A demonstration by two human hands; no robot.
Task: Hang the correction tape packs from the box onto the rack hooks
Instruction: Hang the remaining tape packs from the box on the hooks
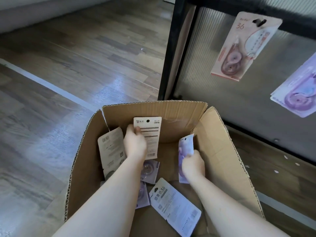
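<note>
Both my hands are inside an open cardboard box [220, 151] on the floor. My left hand [135, 142] grips a beige correction tape pack [151, 132], held upright with its printed back facing me. My right hand [193, 165] is closed on a purple pack [185, 147], seen edge-on. Several more packs lie loose in the box, among them a white-backed one [174, 204] near me and a beige one [112, 149] leaning on the left wall. On the rack [172, 48] at right, a pink pack [244, 47] hangs from a black hook [260, 21], and a purple pack [297, 93] hangs lower right.
The rack's black frame and ribbed grey panel [213, 74] stand just behind the box. Wood-look floor [77, 57] spreads to the left and beyond. A wooden base strip [277, 165] runs under the rack on the right.
</note>
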